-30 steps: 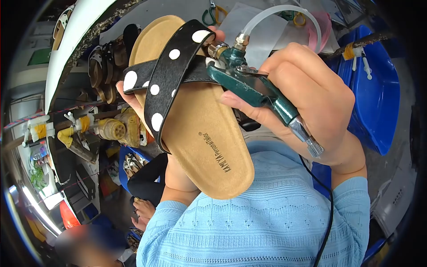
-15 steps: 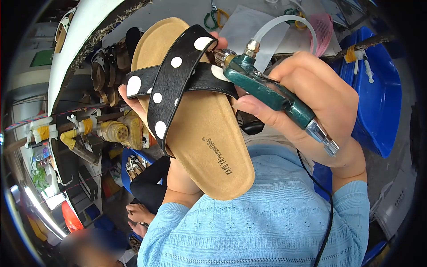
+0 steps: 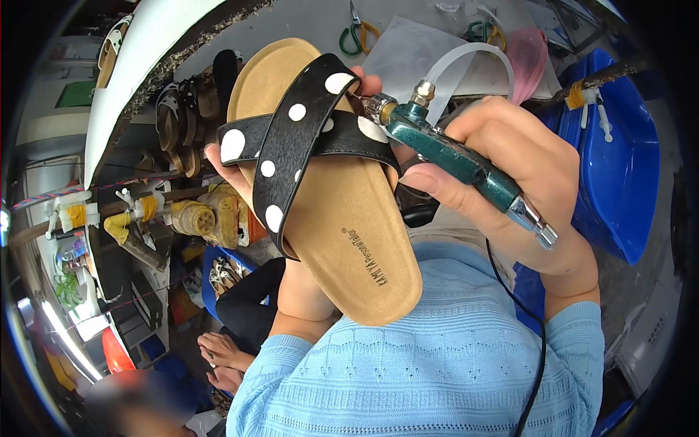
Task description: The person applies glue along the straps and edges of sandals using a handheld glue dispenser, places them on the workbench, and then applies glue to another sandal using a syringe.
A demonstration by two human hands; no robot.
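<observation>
Shifted rightward in view since 1.0 s ago, the green tool (image 3: 455,151), clamped in the right hand (image 3: 530,162), needs its nozzle (image 3: 378,109) steady beside the strap (image 3: 291,149), with the left hand (image 3: 231,170) gripping the sandal (image 3: 351,218) ahead of the torso (image 3: 437,349).

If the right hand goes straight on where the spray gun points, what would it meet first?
Probably the upper polka-dot strap of the sandal, just ahead of the nozzle; whether they touch is unclear.

Your right hand (image 3: 542,175) and green spray gun (image 3: 451,153) drawn slightly back from the sandal (image 3: 349,218), white strap dot (image 3: 372,130) now more fully uncovered, co-worker's hands (image 3: 222,352) shifted lower-left in view.
</observation>
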